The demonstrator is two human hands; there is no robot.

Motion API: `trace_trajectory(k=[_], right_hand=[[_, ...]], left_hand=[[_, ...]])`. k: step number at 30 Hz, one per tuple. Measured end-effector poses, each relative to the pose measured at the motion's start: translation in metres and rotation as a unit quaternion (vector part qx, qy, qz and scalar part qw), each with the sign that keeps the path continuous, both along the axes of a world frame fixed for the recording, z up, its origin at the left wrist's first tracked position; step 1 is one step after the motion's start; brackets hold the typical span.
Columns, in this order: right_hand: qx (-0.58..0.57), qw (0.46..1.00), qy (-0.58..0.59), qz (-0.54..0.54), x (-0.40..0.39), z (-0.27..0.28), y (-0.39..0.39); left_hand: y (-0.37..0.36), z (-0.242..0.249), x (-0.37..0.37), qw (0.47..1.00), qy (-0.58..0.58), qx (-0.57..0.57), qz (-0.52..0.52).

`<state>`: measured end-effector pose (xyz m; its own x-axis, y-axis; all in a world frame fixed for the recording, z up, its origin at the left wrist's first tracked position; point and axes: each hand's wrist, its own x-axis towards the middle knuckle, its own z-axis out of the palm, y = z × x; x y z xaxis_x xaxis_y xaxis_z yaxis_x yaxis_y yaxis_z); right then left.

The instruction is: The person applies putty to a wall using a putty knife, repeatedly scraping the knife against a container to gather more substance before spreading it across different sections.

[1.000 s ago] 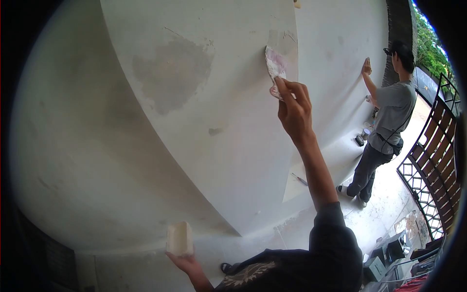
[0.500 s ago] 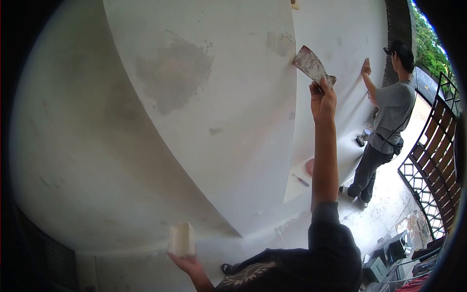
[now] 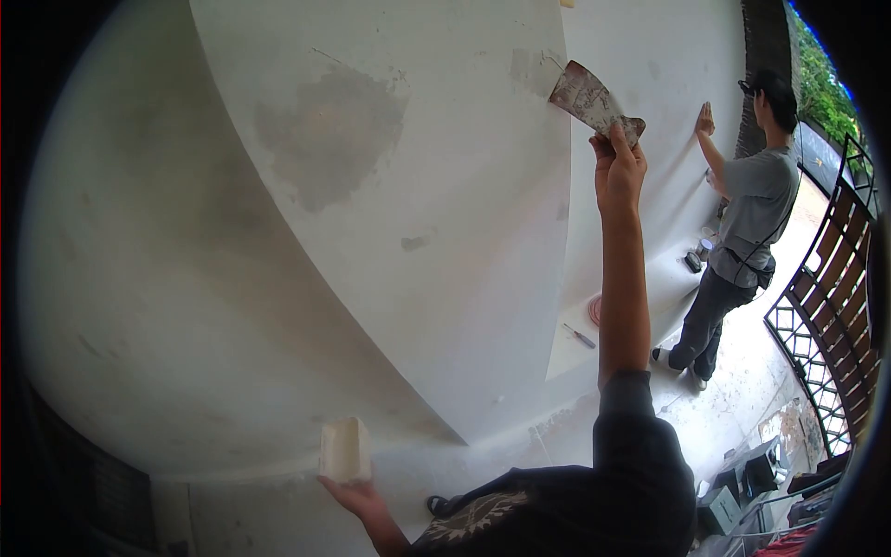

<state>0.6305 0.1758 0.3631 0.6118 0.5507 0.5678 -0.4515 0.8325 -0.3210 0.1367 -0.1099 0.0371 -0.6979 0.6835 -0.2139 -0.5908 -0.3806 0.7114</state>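
Right fingers: the right hand [image 3: 617, 172], upper right of centre, has its fingers pinched on the handle end of a putty knife [image 3: 590, 100], a grip that leaves the blade free to lie against the wall.
Putty knife: blade tilted up and to the left, its far corner touching or almost touching a grey patch [image 3: 531, 67] near the wall's corner edge at the top of the frame; the blade face is smeared with filler.
Left fingers: the left hand [image 3: 357, 497], bottom left of centre, cups a pale block [image 3: 343, 450] from below, fingers curled under it, kept low and well apart from the knife.
Wall: the white wall [image 3: 186, 278] fills the left and centre, with a larger grey patch [image 3: 329, 130] at upper left.
Further out: a co-worker [image 3: 742, 232] at the far right presses a hand to the same wall; small cans [image 3: 698, 255] sit by that person's legs, a metal gate [image 3: 835, 306] beyond.
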Motion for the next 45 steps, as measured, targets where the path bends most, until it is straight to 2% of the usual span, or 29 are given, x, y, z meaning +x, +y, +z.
trace_trajectory(k=[10,19,32,35,36,37,38,40,44,45], right_hand=[[-0.008,0.996,-0.056,-0.065,-0.003,0.013,-0.016],[-0.043,0.986,-0.139,-0.075,0.001,0.044,-0.019],[0.000,0.988,-0.146,-0.043,-0.033,0.055,-0.023],[-0.053,0.916,-0.239,-0.318,-0.053,0.048,-0.034],[-0.051,0.917,-0.240,-0.314,-0.062,0.051,-0.035],[0.006,0.842,-0.266,-0.469,-0.072,0.052,-0.037],[0.063,0.737,-0.283,-0.610,-0.078,0.053,-0.038],[0.068,0.661,-0.392,-0.637,-0.081,0.045,-0.029],[0.059,0.624,-0.493,-0.603,-0.100,0.002,-0.022],[0.055,0.633,-0.504,-0.585,-0.101,-0.005,-0.029]], left_hand=[[0.004,0.003,0.013,1.000,-0.023,-0.012,0.001],[0.010,0.012,0.016,1.000,-0.011,-0.008,-0.001],[0.014,0.011,0.009,1.000,-0.015,0.001,0.000],[0.018,0.017,0.008,1.000,-0.014,-0.006,0.011],[0.018,0.024,0.008,1.000,-0.011,-0.017,0.014],[0.016,0.024,0.006,1.000,-0.011,-0.016,0.019],[0.012,0.022,0.003,1.000,-0.005,-0.010,0.021],[0.006,0.022,-0.001,1.000,0.002,-0.006,0.022],[-0.003,0.026,-0.003,0.999,0.007,-0.007,0.030],[-0.003,0.027,-0.003,0.999,0.003,-0.014,0.037]])
